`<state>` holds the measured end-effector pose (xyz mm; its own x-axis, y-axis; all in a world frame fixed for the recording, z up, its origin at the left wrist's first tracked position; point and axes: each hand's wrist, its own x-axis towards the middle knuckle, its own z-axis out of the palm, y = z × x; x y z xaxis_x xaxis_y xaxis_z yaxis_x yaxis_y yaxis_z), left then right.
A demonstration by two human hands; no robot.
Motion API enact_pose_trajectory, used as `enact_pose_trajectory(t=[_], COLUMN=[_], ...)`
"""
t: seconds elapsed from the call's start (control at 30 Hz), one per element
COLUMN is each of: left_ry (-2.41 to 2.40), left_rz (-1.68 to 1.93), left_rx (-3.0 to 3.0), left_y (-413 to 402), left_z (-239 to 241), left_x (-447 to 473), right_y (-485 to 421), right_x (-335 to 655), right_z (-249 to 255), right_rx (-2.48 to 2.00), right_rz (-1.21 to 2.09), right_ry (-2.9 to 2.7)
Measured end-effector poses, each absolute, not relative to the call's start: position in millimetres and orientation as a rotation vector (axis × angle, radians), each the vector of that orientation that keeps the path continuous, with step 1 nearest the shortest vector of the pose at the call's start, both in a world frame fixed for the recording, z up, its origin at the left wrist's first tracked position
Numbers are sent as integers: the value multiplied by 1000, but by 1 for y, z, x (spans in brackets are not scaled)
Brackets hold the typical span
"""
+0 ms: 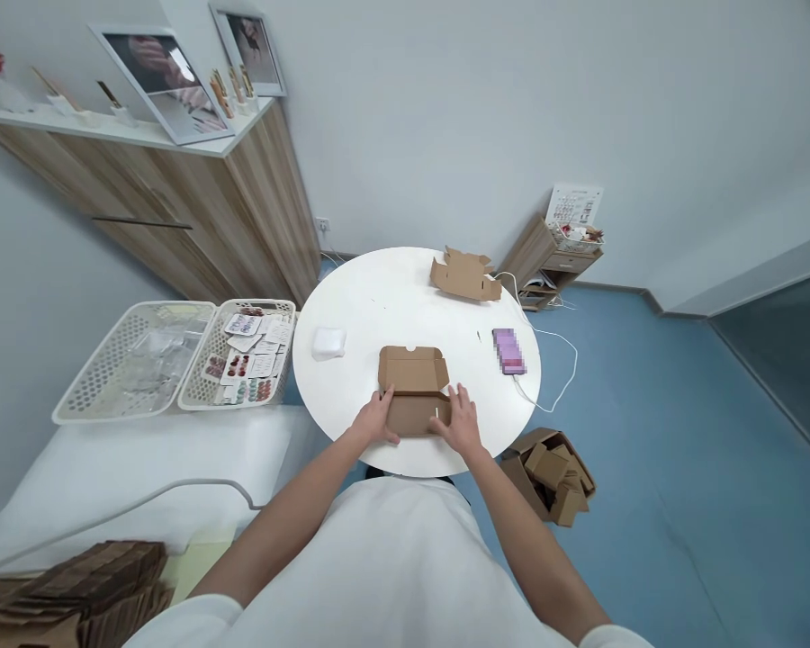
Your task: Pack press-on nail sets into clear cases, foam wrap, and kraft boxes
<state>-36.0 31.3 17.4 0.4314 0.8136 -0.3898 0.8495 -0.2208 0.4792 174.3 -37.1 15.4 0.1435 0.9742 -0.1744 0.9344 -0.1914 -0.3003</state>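
An open brown cardboard box (pixel 411 414) lies on the white round table (pixel 351 396) in front of me, with its lid (pixel 413 373) folded back toward the far side. My left hand (pixel 376 419) grips the box's left side, thumb near the front corner. On the opposite side, my right hand (pixel 460 423) holds the right wall, its thumb reaching over the inside. A small pale mark or slot shows inside the box by that thumb.
An unfolded cardboard blank (pixel 467 274) lies at the table's back right, near a phone (pixel 508 351) on a white cable. White packets (pixel 328 343) lie at left. Baskets (pixel 253 355) stand beside the table; a carton of folded boxes (pixel 553 472) sits on the floor.
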Motion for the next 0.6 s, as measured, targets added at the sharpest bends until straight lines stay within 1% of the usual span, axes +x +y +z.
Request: enact_pose_trajectory(t=[0.1, 0.2, 0.33, 0.47, 0.6], left_ry=[1380, 1372, 1383, 1386, 1392], left_rz=[-87, -98, -98, -86, -101], left_rx=[2061, 2082, 2090, 2073, 2017], left_y=[31, 32, 31, 30, 29], left_z=[17, 17, 16, 15, 15], left_x=[-37, -36, -36, -35, -30], right_y=[-52, -57, -51, -47, -46], right_x=[187, 191, 186, 178, 165], right_z=[5, -1, 5, 15, 21], right_rx=[-2407, -2366, -2257, -2218, -2178], right_rz=[665, 831, 964, 938, 934], right_ry=[-1459, -1288, -1195, -1196, -1354])
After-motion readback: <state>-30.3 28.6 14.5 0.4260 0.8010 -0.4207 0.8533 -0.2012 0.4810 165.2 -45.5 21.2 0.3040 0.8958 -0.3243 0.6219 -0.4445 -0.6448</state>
